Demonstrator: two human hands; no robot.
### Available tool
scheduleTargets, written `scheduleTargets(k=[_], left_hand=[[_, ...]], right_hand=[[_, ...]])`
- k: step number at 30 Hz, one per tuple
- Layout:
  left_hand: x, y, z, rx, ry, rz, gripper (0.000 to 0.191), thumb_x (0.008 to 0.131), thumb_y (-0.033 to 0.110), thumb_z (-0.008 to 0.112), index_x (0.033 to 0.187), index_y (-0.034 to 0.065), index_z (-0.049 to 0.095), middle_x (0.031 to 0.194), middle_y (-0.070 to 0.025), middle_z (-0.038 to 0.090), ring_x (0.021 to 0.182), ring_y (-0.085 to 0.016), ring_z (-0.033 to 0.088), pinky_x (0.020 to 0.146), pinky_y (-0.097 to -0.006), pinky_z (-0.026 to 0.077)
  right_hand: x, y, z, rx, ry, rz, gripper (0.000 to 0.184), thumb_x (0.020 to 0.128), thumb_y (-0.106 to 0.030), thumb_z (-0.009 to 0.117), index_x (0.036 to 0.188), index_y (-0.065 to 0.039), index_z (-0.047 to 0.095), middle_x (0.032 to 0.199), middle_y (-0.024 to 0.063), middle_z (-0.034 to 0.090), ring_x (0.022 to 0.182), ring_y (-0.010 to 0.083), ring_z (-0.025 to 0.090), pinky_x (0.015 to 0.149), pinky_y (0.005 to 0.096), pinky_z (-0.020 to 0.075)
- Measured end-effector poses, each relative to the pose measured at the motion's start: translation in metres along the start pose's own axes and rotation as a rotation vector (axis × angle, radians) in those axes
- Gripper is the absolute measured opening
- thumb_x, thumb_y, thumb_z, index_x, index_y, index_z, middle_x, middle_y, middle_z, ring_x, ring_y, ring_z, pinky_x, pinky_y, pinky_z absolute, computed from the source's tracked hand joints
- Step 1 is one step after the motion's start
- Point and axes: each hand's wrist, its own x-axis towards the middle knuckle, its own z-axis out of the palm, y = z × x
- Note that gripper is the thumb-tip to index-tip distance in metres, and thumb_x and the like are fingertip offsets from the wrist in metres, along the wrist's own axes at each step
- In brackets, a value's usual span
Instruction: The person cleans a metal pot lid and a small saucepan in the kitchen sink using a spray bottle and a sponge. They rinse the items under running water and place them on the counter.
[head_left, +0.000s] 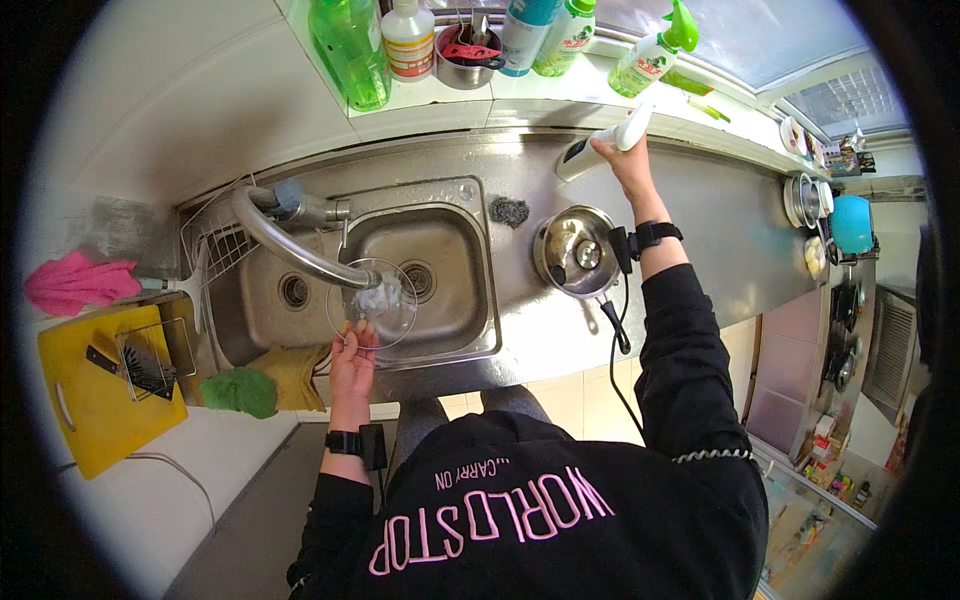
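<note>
My left hand (353, 360) grips the near rim of a round, clear glass lid (411, 319) over the sink. White foam or a whitish cloth lies on the lid under the faucet spout (300, 255); which of these it is I cannot tell. At the back of the counter, my right hand (626, 161) is closed around the upper part of a white bottle (577, 161). Between that bottle and the counter's front edge sits a stainless steel pot (551, 247) with a black handle. A dark scouring pad (509, 212) rests between sink and pot.
The double-basin sink (480, 285) is set in a steel counter. Spray bottles (637, 71) and a small pot (465, 71) line the back ledge. A green cloth (240, 391) and brown towel (300, 375) hang at the front edge. A yellow cutting board (75, 390) lies left, bowls (806, 199) right.
</note>
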Motion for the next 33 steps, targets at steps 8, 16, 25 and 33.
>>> scheduleTargets(k=[8,16,25,33], left_hand=[[0.010,-0.006,0.015,0.021,-0.025,-0.038,0.021,0.100,0.008,0.060,0.121,0.0096,0.060,0.120,-0.0118,0.068,0.117,-0.028,0.064,0.102,-0.0440,0.052],[0.013,-0.007,0.024,-0.029,-0.045,-0.046,0.028,0.102,0.008,0.056,0.129,0.0076,0.056,0.120,-0.0116,0.065,0.115,-0.026,0.064,0.101,-0.0419,0.053],[0.009,0.000,0.022,-0.048,-0.143,-0.068,0.038,0.102,0.008,0.055,0.140,0.0090,0.050,0.118,-0.0134,0.066,0.113,-0.027,0.064,0.104,-0.0458,0.050],[-0.001,0.006,0.040,-0.093,-0.174,-0.052,0.028,0.103,0.012,0.055,0.131,0.0118,0.056,0.123,-0.0157,0.065,0.108,-0.025,0.064,0.096,-0.0428,0.052]], right_hand=[[-0.053,-0.001,-0.009,-0.226,0.133,0.353,0.052,0.080,-0.005,0.075,0.125,0.006,0.052,0.110,0.0169,0.068,0.103,0.0255,0.068,0.089,0.0357,0.0545],[-0.170,-0.047,0.132,-0.406,-0.270,-0.128,0.026,0.090,-0.003,0.056,0.112,-0.005,0.068,0.114,0.0191,0.067,0.101,0.0375,0.064,0.088,0.0458,0.0537],[-0.161,0.011,0.185,-0.872,-0.373,-0.052,0.023,0.089,-0.009,0.055,0.106,-0.008,0.071,0.110,0.0174,0.065,0.101,0.0441,0.060,0.087,0.0478,0.0540],[-0.215,-0.061,0.162,-0.023,-0.459,-0.091,0.038,0.089,-0.006,0.068,0.127,-0.003,0.064,0.119,0.0222,0.066,0.110,0.0389,0.063,0.094,0.0422,0.0507]])
